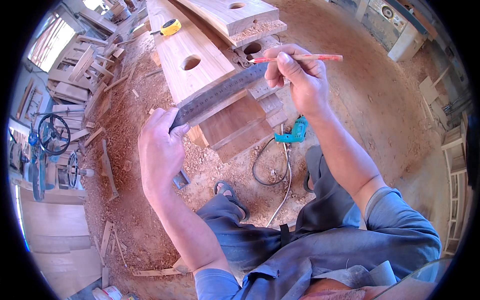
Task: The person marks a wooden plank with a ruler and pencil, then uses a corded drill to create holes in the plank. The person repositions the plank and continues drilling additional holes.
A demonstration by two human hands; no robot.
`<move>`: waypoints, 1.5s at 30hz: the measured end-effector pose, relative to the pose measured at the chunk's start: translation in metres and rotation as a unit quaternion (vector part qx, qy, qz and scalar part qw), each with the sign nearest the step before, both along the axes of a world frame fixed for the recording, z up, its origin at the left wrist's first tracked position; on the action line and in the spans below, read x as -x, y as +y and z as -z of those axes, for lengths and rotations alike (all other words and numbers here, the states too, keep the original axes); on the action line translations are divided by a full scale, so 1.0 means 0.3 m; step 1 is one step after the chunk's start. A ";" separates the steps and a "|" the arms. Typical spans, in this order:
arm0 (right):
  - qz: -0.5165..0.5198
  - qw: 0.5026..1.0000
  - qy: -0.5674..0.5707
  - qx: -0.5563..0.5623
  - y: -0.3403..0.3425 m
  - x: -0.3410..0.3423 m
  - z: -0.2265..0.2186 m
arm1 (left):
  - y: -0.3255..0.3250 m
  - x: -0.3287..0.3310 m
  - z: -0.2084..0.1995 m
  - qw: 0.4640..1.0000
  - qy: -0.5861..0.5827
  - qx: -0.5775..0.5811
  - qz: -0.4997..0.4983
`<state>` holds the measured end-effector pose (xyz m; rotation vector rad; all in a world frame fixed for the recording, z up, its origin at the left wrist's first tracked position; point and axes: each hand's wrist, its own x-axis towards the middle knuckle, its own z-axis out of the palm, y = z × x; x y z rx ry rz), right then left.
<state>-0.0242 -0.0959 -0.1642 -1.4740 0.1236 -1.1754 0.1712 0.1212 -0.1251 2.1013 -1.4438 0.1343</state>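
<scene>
A dark metal ruler (220, 94) lies slantwise across the near end of a pale wooden board (176, 42). My left hand (162, 145) grips the ruler's left end, thumb on top. Between the thumb and fingers of my right hand (302, 80) is a red pencil (320, 57), held roughly level with its tip to the left. That hand is right at the ruler's far end; whether its lower fingers press on the ruler cannot be made out. An oval hole (191, 62) pierces the board just beyond the ruler. Brown wooden blocks (232, 122) sit below the board's end.
A yellow tape measure (170, 27) rests on the board. Another thick board (235, 17) with a hole lies to its right. A teal power drill (294, 131) and its cord are on the shaving-covered floor by my feet. Wood scraps (85, 65) pile up at left.
</scene>
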 end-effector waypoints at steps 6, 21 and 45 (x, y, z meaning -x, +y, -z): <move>0.017 0.998 0.026 0.048 0.019 0.009 -0.006 | -0.001 0.000 -0.004 1.000 0.001 -0.007 -0.002; 0.036 0.997 0.042 0.046 0.049 -0.020 -0.010 | -0.002 0.002 -0.010 1.000 0.014 -0.004 0.011; 0.080 0.957 0.097 0.263 0.127 -0.132 -0.021 | -0.001 0.009 0.000 1.000 0.012 0.012 -0.004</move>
